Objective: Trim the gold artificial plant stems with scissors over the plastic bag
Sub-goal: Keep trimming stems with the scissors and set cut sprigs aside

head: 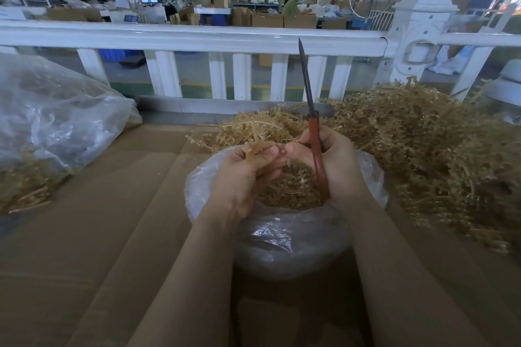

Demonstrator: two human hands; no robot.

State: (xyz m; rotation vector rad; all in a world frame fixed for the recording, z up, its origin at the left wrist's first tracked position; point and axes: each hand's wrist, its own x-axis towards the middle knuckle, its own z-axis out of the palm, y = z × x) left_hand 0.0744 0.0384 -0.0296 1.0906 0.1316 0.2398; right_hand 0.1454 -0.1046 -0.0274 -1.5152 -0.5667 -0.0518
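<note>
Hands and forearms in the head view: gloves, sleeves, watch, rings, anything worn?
Nothing worn that shows. The left hand and right hand are bare, no gloves. Both forearms are bare from the wrists down to the bottom edge of the picture, with no sleeve or cuff in view. No watch, bracelet or ring can be seen on the sides facing the camera. Short, plain thumbnails.

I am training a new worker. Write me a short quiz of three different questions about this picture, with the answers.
1. True or false: the scissors point down into the bag.
2. Which hand holds the scissors: A) left, B) right, C) both?
3. Fill in: the big loose pile of stems lies on the person's ____ side.

Key
1. False: the blades point up, closed, toward the fence.
2. B: the right hand grips the red handles; the left hand pinches a stem over the bag.
3. Right.
</note>
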